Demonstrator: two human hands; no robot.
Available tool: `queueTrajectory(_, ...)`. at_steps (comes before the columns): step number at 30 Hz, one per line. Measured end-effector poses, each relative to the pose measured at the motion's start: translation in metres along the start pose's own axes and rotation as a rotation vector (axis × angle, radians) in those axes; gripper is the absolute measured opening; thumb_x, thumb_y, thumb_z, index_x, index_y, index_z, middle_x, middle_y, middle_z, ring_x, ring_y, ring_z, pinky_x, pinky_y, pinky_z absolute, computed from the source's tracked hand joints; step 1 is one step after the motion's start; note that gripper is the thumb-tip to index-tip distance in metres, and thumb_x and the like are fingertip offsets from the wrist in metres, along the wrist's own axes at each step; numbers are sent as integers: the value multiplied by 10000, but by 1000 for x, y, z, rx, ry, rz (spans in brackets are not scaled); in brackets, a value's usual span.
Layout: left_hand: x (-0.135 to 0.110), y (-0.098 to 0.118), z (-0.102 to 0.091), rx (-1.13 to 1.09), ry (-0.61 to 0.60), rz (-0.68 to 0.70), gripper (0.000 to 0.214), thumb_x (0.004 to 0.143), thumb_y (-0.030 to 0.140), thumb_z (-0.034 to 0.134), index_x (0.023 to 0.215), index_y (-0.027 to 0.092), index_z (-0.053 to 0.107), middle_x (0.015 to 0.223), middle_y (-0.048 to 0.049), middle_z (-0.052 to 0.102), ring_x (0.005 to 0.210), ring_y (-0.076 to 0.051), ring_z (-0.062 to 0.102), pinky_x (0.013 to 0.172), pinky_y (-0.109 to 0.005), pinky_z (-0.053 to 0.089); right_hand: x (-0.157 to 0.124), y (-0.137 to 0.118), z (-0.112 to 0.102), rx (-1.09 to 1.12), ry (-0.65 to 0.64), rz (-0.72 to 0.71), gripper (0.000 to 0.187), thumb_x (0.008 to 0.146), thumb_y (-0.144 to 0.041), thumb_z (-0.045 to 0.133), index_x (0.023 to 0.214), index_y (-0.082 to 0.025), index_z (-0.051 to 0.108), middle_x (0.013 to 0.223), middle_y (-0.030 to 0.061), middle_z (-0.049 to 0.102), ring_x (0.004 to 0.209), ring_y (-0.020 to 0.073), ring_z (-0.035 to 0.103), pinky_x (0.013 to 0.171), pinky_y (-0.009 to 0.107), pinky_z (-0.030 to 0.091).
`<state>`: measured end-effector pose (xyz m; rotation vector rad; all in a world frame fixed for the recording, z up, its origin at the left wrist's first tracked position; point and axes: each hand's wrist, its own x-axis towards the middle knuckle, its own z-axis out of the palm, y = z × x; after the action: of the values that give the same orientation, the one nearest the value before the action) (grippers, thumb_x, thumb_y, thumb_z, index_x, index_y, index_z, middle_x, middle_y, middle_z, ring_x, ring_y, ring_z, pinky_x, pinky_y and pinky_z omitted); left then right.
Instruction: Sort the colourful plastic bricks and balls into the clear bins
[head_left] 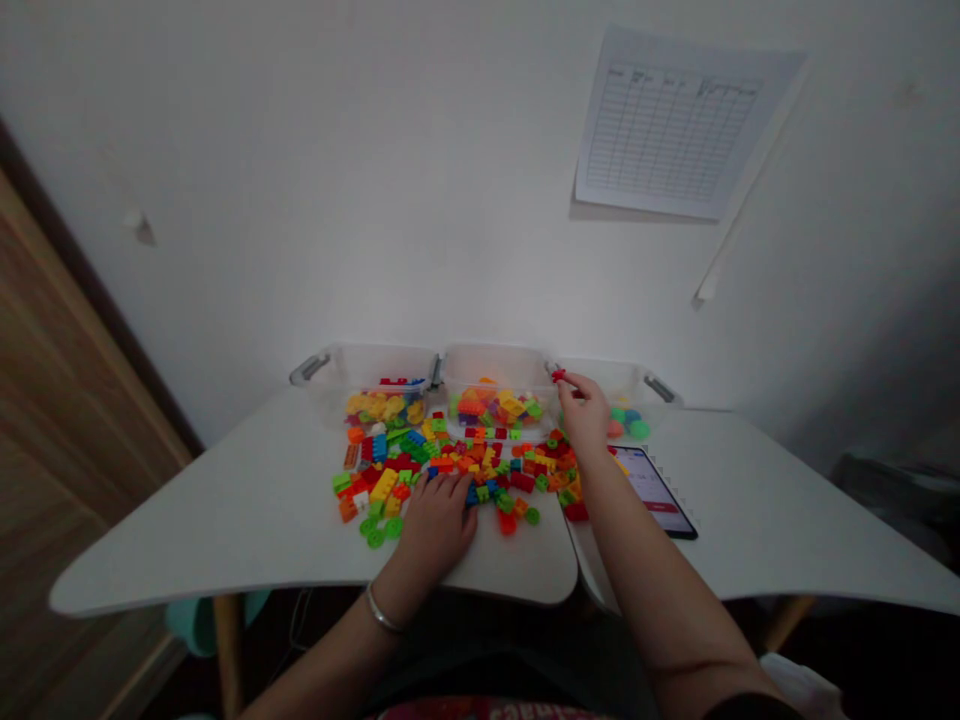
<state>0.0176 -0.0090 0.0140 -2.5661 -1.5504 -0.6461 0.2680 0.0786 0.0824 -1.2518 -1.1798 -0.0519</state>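
A heap of small plastic bricks [480,465] in red, yellow, green, blue and orange lies spread on the white table [247,520]. My left hand [439,520] rests palm down on the near side of the heap, its fingers stretched flat onto the bricks. My right hand [583,412] is raised at the back right of the heap, pinching a small red brick [558,376] at the rim between the middle bin [495,385] and the right bin [637,395].
Three clear plastic bins stand in a row against the wall; the left bin [360,385] and the middle one hold mixed bricks, the right one holds round pieces. A phone [656,490] with a lit screen lies beside my right forearm. A printed sheet [675,125] hangs on the wall.
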Motion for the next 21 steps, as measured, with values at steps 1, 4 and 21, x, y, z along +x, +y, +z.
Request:
queueTrajectory(1,0,0,0,0,1,-2,440,850,289,517,1261,149,588,1225,-119,657,1143,-291,577,1100,-526,321,2,1,4,-38,-14,-7,330,808,-389,527,949,-156,713,1016,113,689,865,201,623,825,355,501)
queueTrajectory(4,0,0,-1,3,8,-3,435,845,287,525,1256,159,591,1219,-115,660,1137,-290,581,1091,-526,331,-1,3,12,-182,-115,-33,332,806,-334,517,1011,-152,705,1085,127,666,1018,234,601,946,394,466)
queueTrajectory(21,0,1,-3,-1,16,0,430,839,285,521,1236,142,602,1209,-123,664,1128,-291,586,1082,-520,342,-4,-3,-4,-179,-257,-49,336,809,-300,505,1079,-168,656,1100,119,655,744,192,622,782,384,524)
